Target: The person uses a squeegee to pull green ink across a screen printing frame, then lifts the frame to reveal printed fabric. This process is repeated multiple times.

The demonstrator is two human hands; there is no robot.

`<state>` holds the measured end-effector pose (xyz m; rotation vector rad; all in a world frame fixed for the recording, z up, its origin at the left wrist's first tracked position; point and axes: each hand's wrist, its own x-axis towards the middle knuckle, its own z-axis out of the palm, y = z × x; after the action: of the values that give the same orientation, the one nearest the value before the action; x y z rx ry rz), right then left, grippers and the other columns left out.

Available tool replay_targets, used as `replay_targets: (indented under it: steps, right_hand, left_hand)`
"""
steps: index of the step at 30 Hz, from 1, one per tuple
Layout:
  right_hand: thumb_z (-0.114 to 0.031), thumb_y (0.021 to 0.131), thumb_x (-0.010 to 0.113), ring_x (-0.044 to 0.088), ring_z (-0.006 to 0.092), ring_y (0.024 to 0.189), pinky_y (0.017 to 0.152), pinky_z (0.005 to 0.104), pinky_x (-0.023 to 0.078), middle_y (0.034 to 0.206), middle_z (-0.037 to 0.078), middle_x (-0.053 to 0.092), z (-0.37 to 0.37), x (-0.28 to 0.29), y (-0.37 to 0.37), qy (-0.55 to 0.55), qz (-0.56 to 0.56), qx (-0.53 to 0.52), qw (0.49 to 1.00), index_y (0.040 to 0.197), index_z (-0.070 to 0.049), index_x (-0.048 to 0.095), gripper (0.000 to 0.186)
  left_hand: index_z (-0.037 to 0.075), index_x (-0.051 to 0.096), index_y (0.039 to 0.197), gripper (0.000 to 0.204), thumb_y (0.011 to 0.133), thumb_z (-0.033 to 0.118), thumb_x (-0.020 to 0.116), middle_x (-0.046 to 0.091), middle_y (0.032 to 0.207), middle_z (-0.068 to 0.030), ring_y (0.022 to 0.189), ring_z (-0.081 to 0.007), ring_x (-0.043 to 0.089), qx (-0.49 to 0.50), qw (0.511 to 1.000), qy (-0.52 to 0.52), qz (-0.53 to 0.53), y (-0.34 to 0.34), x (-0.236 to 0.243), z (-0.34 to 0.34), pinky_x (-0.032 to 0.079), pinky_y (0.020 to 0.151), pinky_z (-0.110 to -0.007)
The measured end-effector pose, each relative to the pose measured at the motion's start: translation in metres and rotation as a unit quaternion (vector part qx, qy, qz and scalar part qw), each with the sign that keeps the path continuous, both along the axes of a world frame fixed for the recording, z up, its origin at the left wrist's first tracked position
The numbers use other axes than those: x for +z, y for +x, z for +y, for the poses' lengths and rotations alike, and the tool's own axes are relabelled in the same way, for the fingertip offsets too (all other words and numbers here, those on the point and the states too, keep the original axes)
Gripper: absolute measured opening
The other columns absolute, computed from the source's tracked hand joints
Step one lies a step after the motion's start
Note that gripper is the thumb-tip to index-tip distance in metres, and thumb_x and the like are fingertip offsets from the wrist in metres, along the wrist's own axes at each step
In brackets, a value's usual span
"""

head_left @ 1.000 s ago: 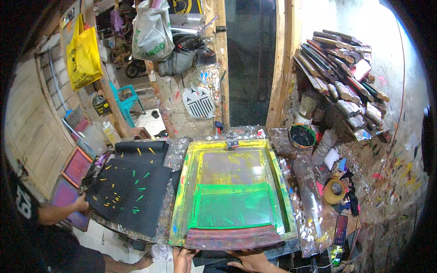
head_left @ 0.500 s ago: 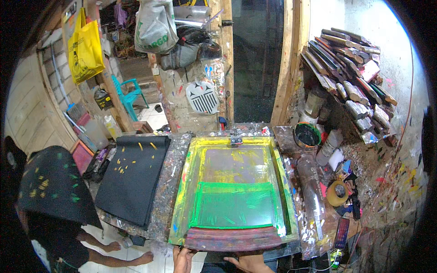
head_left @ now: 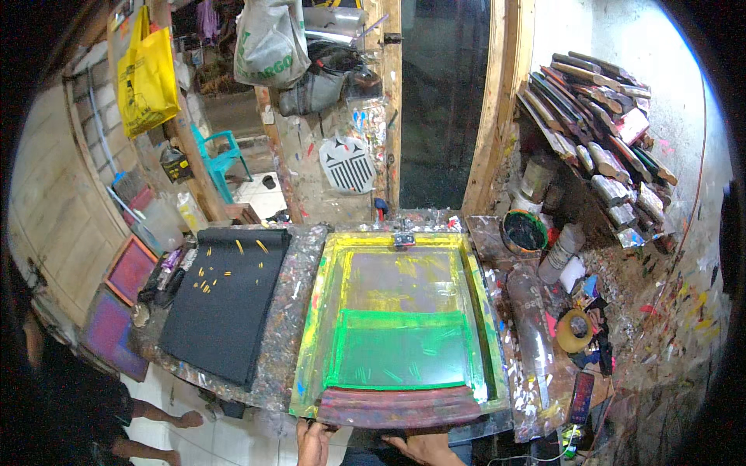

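A wooden-framed printing screen (head_left: 320, 311) lies in front of me, its mesh smeared yellow at the far part and green at the near part. A wide reddish squeegee (head_left: 400, 408) rests across its near end. Below the squeegee's left end, my left hand (head_left: 313, 444) has its fingers bent at the frame's near edge; what they grip is hidden. My right hand (head_left: 426, 448) lies under the near edge further right, thumb pointing left, its other fingers mostly hidden. Left of the screen, a black sheet (head_left: 225, 318) with small yellow marks lies on the table.
Another person's arm (head_left: 163, 414) shows at lower left. Coloured mesh frames (head_left: 116, 330) lean beside the table. To my right are a dark ink tub (head_left: 524, 233), a tape roll (head_left: 575, 331), a phone (head_left: 581, 398) and stacked squeegees (head_left: 602, 132).
The other person and a marked black sheet have moved away toward the lower left, uncovering floor and a mesh frame. My hands have barely moved.
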<state>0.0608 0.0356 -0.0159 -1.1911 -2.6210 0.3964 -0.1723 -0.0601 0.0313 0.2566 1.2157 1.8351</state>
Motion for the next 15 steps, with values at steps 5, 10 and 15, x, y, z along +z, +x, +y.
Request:
replay_targets:
  steps: [5, 10, 15]
  right_hand:
    - [-0.074, 0.092, 0.055, 0.049, 0.0426, 0.140, 0.117, 0.0618, 0.035, 0.156, 0.016, 0.050, 0.010, 0.005, 0.000, -0.091, 0.020, 0.014, 0.996, 0.150, -0.023, 0.055, 0.077]
    - [-0.077, 0.090, 0.056, 0.050, 0.0414, 0.139, 0.117, 0.0617, 0.035, 0.153, 0.017, 0.052, 0.013, 0.008, 0.001, -0.040, 0.057, 0.005, 0.998, 0.148, -0.018, 0.056, 0.083]
    - [-0.071, 0.088, 0.063, 0.058, 0.0433, 0.119, 0.102, 0.0605, 0.043, 0.131, 0.023, 0.060, -0.002, 0.015, 0.007, -0.096, 0.013, 0.018, 0.995, 0.127, -0.007, 0.064, 0.074]
  left_hand:
    - [0.001, 0.043, 0.147, 0.059, 0.089, -0.003, 0.056, 0.062, 0.133, -0.0160, 0.119, -0.0307, 0.065, -0.009, 1.000, 0.011, -0.006, -0.001, -0.005, -0.001, 0.055, 0.103, -0.052]
    - [-0.001, 0.043, 0.145, 0.055, 0.092, 0.000, 0.057, 0.062, 0.133, -0.0167, 0.119, -0.0315, 0.065, 0.001, 1.000, 0.001, -0.022, -0.004, -0.014, -0.005, 0.054, 0.104, -0.053]
    - [-0.003, 0.043, 0.144, 0.053, 0.092, 0.002, 0.056, 0.060, 0.135, -0.0176, 0.121, -0.0322, 0.064, -0.028, 0.999, -0.010, -0.012, -0.009, -0.017, -0.007, 0.054, 0.104, -0.055]
